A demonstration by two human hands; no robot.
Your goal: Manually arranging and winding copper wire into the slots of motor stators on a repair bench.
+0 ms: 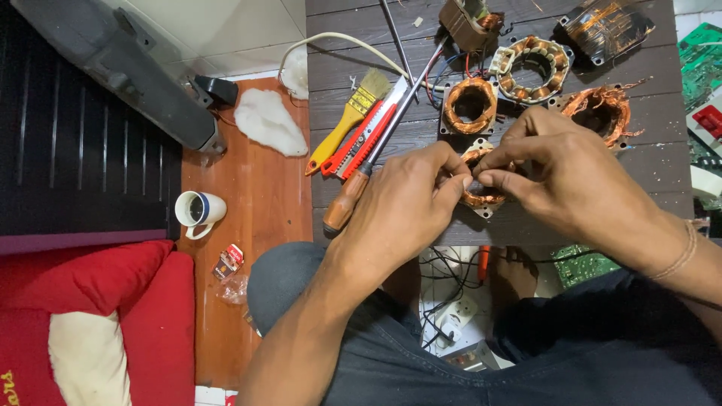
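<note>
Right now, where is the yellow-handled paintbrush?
In the head view, the yellow-handled paintbrush lies on the dark wooden table, left of centre, beside the red utility knife and screwdriver, up and left of the left hand.

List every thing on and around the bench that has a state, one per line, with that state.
Left hand: closed, pinching the copper coil.
Right hand: closed, pinching the same coil.
Copper coil: held by both hands, low over the bench.
Screwdriver: lying flat, untouched.
Paintbrush: lying flat.
Red cutter: lying flat beside the brush.
Wound stator: resting flat on the bench.
Mug: upright on the floor.
</note>
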